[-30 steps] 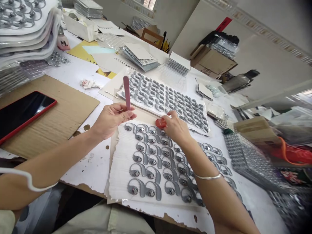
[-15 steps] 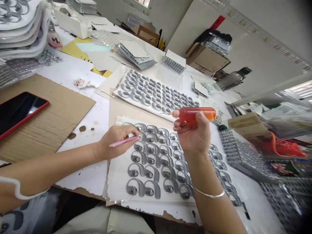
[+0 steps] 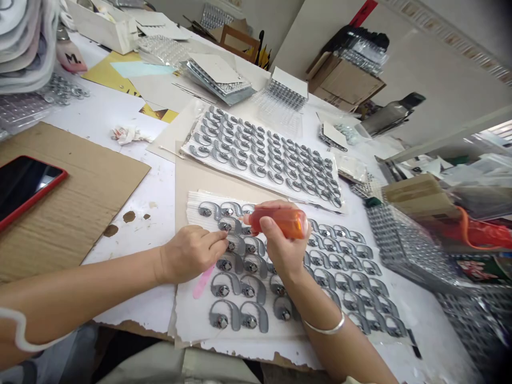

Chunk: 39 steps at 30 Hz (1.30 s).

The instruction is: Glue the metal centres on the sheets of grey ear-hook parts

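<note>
- white bench (image 3: 132,213) below the fingers, a foam sheet (image 3: 188,332) of grey ear hooks (image 3: 224,314) lying under both hands
- right hand (image 3: 282,252): fingers closed around an orange squeeze bottle (image 3: 282,223), now lowered from mid-air, its nozzle just over the hooks
- left hand (image 3: 190,255): fingers curled on a pink file (image 3: 201,281), now pointing down below them, fingertips beside the hooks

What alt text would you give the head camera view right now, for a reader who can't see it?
Two bare hands work over rows of grey ear-hook pieces on a white foam sheet. The right hand holds an orange squeeze bottle, tip near the pieces, while the left hand holds a pink stick.
</note>
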Each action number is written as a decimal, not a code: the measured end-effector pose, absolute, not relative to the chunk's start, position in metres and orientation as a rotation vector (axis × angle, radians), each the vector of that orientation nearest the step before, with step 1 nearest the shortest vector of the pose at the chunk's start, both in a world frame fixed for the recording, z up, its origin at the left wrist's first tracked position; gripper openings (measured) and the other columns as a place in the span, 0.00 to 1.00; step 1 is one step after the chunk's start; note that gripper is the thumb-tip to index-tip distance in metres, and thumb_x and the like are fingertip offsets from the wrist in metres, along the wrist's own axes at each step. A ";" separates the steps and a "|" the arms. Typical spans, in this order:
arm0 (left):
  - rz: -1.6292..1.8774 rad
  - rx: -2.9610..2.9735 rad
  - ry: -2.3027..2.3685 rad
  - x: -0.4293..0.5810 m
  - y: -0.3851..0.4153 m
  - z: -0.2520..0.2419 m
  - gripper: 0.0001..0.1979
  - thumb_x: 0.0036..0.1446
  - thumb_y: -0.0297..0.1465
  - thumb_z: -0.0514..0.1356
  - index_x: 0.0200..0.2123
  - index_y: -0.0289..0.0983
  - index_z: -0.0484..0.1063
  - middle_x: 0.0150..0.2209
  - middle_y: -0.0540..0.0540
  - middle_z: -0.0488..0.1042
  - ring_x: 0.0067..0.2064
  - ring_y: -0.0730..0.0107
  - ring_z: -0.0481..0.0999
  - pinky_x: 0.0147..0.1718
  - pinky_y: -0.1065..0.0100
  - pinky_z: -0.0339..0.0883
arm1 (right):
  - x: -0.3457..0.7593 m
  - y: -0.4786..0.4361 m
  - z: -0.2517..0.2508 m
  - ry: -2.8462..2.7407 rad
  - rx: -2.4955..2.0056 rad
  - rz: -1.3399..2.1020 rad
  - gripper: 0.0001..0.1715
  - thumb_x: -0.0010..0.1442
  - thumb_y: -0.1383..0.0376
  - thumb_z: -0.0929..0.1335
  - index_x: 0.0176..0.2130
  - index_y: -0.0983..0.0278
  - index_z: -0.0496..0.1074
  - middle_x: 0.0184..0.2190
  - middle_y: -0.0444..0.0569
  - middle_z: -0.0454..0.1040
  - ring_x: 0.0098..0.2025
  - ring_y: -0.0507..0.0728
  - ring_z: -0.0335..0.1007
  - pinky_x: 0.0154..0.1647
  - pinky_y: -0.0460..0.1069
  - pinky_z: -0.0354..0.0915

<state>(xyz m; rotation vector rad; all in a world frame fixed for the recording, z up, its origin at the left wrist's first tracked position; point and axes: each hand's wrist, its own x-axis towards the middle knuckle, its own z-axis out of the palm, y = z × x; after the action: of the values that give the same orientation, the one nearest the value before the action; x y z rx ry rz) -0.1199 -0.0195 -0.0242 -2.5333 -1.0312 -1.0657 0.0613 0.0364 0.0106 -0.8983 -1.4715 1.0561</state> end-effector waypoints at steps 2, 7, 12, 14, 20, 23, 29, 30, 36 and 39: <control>-1.043 -2.528 -1.060 -0.119 -0.019 -0.025 0.08 0.59 0.19 0.53 0.31 0.30 0.70 0.34 0.43 0.79 0.28 0.68 0.79 0.20 0.68 0.73 | 0.063 0.035 0.008 -1.563 -0.926 0.902 0.12 0.50 0.61 0.73 0.35 0.62 0.72 0.30 0.46 0.75 0.30 0.55 0.75 0.30 0.50 0.72; -0.959 -2.537 -1.089 -0.118 -0.019 -0.028 0.10 0.60 0.19 0.52 0.28 0.31 0.69 0.32 0.44 0.79 0.28 0.70 0.78 0.22 0.69 0.73 | 0.064 0.036 0.004 -1.710 -0.943 0.702 0.10 0.51 0.62 0.72 0.34 0.62 0.72 0.28 0.46 0.75 0.30 0.55 0.73 0.32 0.51 0.71; -0.858 -2.549 -1.056 -0.118 -0.021 -0.028 0.09 0.60 0.20 0.52 0.29 0.32 0.68 0.34 0.42 0.79 0.25 0.68 0.77 0.19 0.67 0.70 | 0.064 0.037 0.000 -1.795 -0.930 0.657 0.08 0.51 0.64 0.72 0.34 0.62 0.72 0.28 0.46 0.75 0.31 0.55 0.73 0.34 0.52 0.69; -0.858 -2.552 -1.061 -0.118 -0.021 -0.029 0.09 0.60 0.21 0.52 0.29 0.32 0.68 0.34 0.42 0.79 0.25 0.68 0.76 0.19 0.67 0.70 | 0.064 0.037 -0.002 -1.806 -0.933 0.681 0.08 0.51 0.65 0.72 0.35 0.62 0.72 0.28 0.45 0.75 0.30 0.55 0.72 0.33 0.51 0.69; -0.929 -2.530 -1.080 -0.118 -0.020 -0.030 0.08 0.59 0.22 0.54 0.28 0.32 0.68 0.35 0.41 0.79 0.24 0.68 0.76 0.19 0.66 0.70 | 0.066 0.036 -0.007 -1.800 -0.951 0.742 0.08 0.53 0.63 0.71 0.35 0.62 0.72 0.28 0.46 0.75 0.30 0.55 0.73 0.33 0.53 0.70; -0.896 -2.533 -1.074 -0.118 -0.021 -0.030 0.07 0.59 0.21 0.53 0.31 0.31 0.69 0.35 0.40 0.79 0.25 0.67 0.77 0.19 0.67 0.70 | 0.066 0.036 -0.008 -1.801 -0.942 0.758 0.09 0.53 0.63 0.71 0.36 0.62 0.72 0.29 0.47 0.75 0.29 0.56 0.73 0.33 0.53 0.70; -0.856 -2.530 -1.076 -0.116 -0.021 -0.029 0.08 0.59 0.20 0.52 0.30 0.31 0.69 0.34 0.40 0.79 0.23 0.68 0.76 0.17 0.67 0.69 | 0.065 0.037 -0.006 -1.835 -0.952 0.717 0.08 0.52 0.64 0.72 0.35 0.62 0.73 0.29 0.47 0.75 0.31 0.56 0.73 0.34 0.53 0.70; -0.859 -2.529 -1.079 -0.116 -0.021 -0.029 0.07 0.59 0.20 0.52 0.30 0.31 0.69 0.34 0.40 0.79 0.23 0.67 0.76 0.17 0.67 0.69 | 0.064 0.037 -0.006 -1.836 -0.946 0.714 0.08 0.52 0.64 0.72 0.35 0.61 0.72 0.29 0.46 0.75 0.31 0.56 0.72 0.34 0.53 0.70; -0.842 -2.527 -1.091 -0.115 -0.022 -0.028 0.07 0.58 0.19 0.53 0.29 0.31 0.68 0.31 0.41 0.78 0.22 0.68 0.74 0.17 0.67 0.69 | 0.062 0.037 -0.007 -1.833 -0.918 0.733 0.08 0.52 0.66 0.72 0.36 0.61 0.72 0.30 0.46 0.75 0.32 0.55 0.73 0.34 0.52 0.70; -0.836 -2.525 -1.093 -0.115 -0.022 -0.028 0.08 0.58 0.19 0.52 0.29 0.31 0.68 0.31 0.42 0.78 0.22 0.69 0.74 0.17 0.68 0.69 | 0.063 0.038 -0.008 -1.838 -0.913 0.722 0.08 0.52 0.65 0.71 0.36 0.61 0.72 0.29 0.46 0.75 0.32 0.56 0.72 0.33 0.52 0.70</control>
<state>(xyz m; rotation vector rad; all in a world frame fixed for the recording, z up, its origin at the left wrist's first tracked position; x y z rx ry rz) -0.1151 -0.0224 -0.0276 -2.5253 -1.0931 -0.8357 0.0628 0.0376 -0.0076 -0.9127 -1.8382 0.7225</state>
